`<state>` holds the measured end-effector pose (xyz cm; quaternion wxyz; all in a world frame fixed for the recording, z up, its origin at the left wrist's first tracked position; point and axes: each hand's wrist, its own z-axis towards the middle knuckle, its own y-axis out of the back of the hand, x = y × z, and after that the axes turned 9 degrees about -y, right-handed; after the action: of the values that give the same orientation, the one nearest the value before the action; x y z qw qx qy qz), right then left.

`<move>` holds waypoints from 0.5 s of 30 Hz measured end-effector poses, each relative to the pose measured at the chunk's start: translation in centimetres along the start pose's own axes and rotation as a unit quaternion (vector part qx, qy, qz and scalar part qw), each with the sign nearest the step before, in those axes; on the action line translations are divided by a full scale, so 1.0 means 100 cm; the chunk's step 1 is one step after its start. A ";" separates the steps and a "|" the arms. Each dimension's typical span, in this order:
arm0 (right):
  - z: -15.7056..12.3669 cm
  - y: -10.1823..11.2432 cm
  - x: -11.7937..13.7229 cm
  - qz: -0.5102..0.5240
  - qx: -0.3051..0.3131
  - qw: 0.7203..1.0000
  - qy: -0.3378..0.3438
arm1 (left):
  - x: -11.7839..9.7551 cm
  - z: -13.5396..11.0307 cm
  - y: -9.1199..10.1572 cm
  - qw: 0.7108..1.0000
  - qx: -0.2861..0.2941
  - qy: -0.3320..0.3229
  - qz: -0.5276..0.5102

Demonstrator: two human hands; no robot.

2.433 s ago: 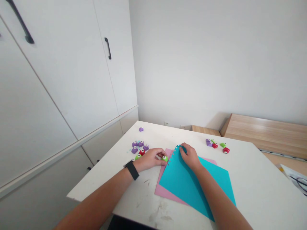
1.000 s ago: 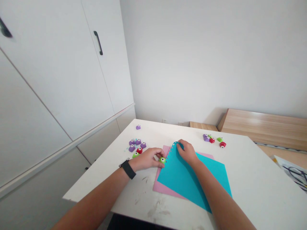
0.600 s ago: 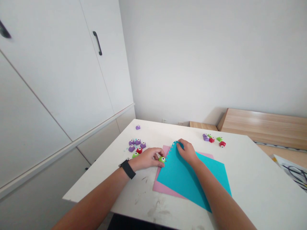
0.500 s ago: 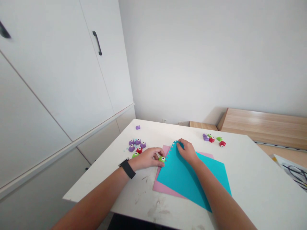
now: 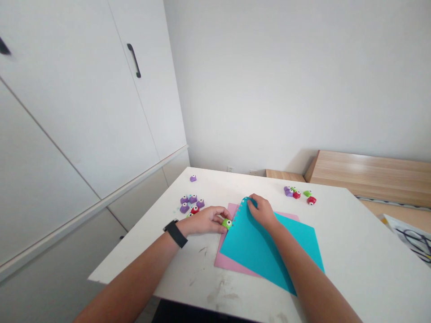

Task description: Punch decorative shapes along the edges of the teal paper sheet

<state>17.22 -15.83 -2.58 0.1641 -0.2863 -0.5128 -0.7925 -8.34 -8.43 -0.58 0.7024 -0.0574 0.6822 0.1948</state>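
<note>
My left hand point(image 5: 206, 220), with a black watch on the wrist, grips a small green craft punch point(image 5: 227, 222) set against the left edge of a teal paper sheet point(image 5: 262, 246). That edge carries a row of small punched holes. My right hand point(image 5: 261, 211) pinches the sheet's top corner and holds it in place. The teal sheet lies over a pink sheet point(image 5: 229, 262) on the white table point(image 5: 353, 260).
Several purple, red and green punches point(image 5: 190, 203) lie left of my hand, one purple punch point(image 5: 193, 178) farther back, and another small group point(image 5: 299, 194) at the back right. White cupboards stand on the left. A wooden board point(image 5: 370, 177) lies beyond the table.
The green punch has shifted slightly down the teal sheet's edge with my left hand. The camera view drifted a little; my right hand stays on the corner.
</note>
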 end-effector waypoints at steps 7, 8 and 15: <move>0.000 0.000 -0.001 -0.001 0.000 1.000 0.001 | -0.003 0.000 0.001 1.000 0.002 -0.010 0.017; 0.000 0.000 -0.001 -0.001 0.000 1.000 0.001 | -0.003 0.000 0.001 1.000 0.000 -0.018 0.025; 0.000 0.000 -0.002 0.004 0.006 1.000 -0.008 | -0.007 0.001 0.001 0.996 -0.010 -0.035 0.084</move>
<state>17.34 -15.82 -2.72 0.1645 -0.2938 -0.5174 -0.7867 -8.28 -8.48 0.13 0.7066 0.0005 0.6575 0.2617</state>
